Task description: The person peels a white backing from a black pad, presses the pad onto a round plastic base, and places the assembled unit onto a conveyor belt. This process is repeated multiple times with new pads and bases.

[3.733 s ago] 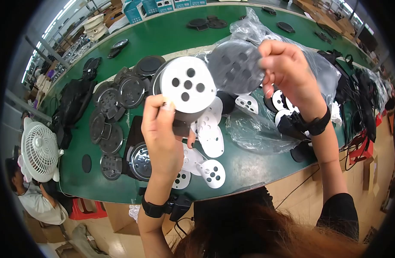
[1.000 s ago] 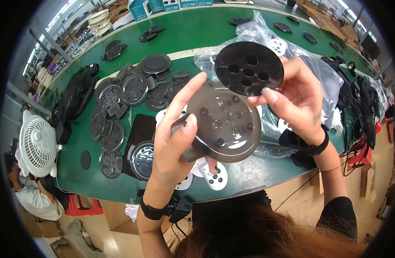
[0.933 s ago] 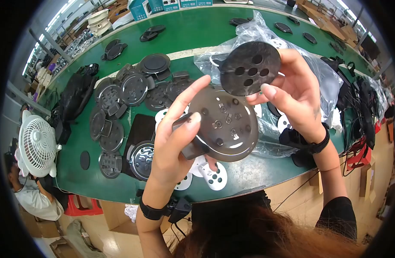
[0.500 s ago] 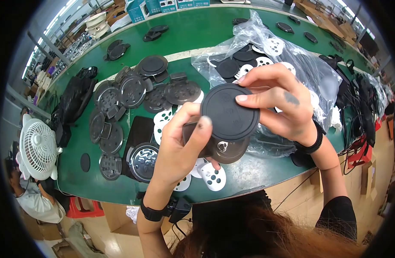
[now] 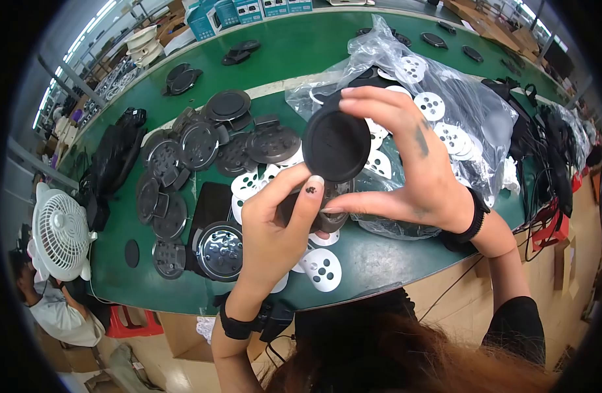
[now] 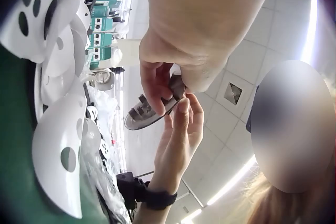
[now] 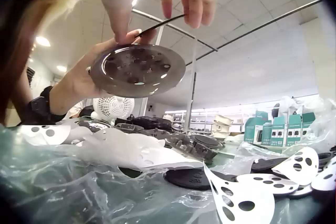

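Note:
My left hand (image 5: 274,226) grips a smoky translucent round plastic base (image 7: 139,79) by its squared side part. Above it, my right hand (image 5: 415,160) holds a thin black round pad (image 5: 337,144) with a raised rim, fingers at its top edge and thumb lower down by the base. My left thumb lies at the pad's lower edge. In the right wrist view the pad appears edge-on and tilted over the base, near edge low. Most of the base is hidden behind the pad in the head view. White discs with holes (image 5: 322,270) lie beneath my hands.
Several smoky bases (image 5: 199,141) are heaped at the left of the green table (image 5: 379,265). A clear plastic bag (image 5: 491,111) with white discs and black pads spreads right. A white fan (image 5: 60,223) and a seated person (image 5: 62,314) are at left.
A white holed disc has left my left hand, and the smoky base came into sight there. The black pad was turned from its holed face to its plain face, brought over the base, then tilted up.

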Demonstrator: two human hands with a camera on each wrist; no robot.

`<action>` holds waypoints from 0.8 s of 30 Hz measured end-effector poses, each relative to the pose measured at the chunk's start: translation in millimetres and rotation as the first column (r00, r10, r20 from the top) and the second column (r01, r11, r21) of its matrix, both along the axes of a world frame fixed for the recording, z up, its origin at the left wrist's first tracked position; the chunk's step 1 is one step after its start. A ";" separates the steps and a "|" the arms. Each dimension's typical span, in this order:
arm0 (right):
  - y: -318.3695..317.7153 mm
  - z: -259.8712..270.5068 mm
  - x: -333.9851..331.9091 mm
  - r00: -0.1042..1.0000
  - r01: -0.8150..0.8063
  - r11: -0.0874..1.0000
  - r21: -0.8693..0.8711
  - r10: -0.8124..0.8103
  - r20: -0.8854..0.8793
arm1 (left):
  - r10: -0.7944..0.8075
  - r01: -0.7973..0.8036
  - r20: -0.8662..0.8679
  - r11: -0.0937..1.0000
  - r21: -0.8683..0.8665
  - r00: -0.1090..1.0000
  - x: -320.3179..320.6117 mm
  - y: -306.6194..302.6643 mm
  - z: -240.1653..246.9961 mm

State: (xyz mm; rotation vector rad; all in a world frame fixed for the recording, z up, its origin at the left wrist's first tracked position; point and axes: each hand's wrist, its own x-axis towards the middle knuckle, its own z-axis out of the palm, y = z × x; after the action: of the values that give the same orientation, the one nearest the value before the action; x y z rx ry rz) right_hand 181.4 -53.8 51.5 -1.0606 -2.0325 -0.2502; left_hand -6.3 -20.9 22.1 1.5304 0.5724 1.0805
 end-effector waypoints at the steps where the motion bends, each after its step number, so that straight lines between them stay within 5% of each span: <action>1: 0.4 -0.5 -0.8 1.000 0.000 1.000 0.001 0.000 0.001 | 0.000 0.000 0.001 1.000 0.001 1.000 -0.4 0.6 -0.9; 6: 1.1 -2.2 -1.6 0.998 0.038 0.997 -0.060 -0.041 -0.040 | 0.077 -0.014 -0.202 0.956 0.293 0.976 -6.0 6.9 -7.4; 16: 4.7 -4.0 6.0 0.998 0.026 0.997 0.066 -0.029 0.048 | 0.162 -0.056 -0.244 0.920 0.388 0.956 -0.7 6.4 -11.5; 19: 10.1 -1.4 13.1 0.976 -0.015 0.999 -0.040 0.006 -0.216 | 0.258 -0.160 -0.259 0.925 0.344 0.931 -0.8 5.6 -7.3; 21: 14.2 0.2 13.0 0.813 -0.167 0.974 -0.155 0.047 -0.580 | 0.137 -0.134 -0.084 0.990 0.032 0.987 -2.4 9.8 -5.1; 22: 12.5 5.1 11.8 0.678 -0.330 0.909 -0.254 0.041 -0.734 | 0.106 -0.105 -0.041 0.994 0.026 0.994 -3.2 10.2 -4.7; 23: 12.7 4.9 14.6 0.678 -0.329 0.910 -0.253 0.042 -0.734 | 0.105 -0.104 -0.040 0.994 0.027 0.994 -2.1 8.2 -3.2; 24: 13.0 3.5 20.2 0.573 -0.500 0.799 -0.333 0.016 -0.820 | 0.097 -0.097 0.017 0.995 -0.014 0.995 0.0 4.4 -0.9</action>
State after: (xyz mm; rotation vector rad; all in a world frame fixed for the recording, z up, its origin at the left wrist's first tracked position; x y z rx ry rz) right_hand 201.6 -40.8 55.0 -0.8986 -1.3808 0.8965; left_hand -6.2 -16.5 21.2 1.4927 0.6459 1.1611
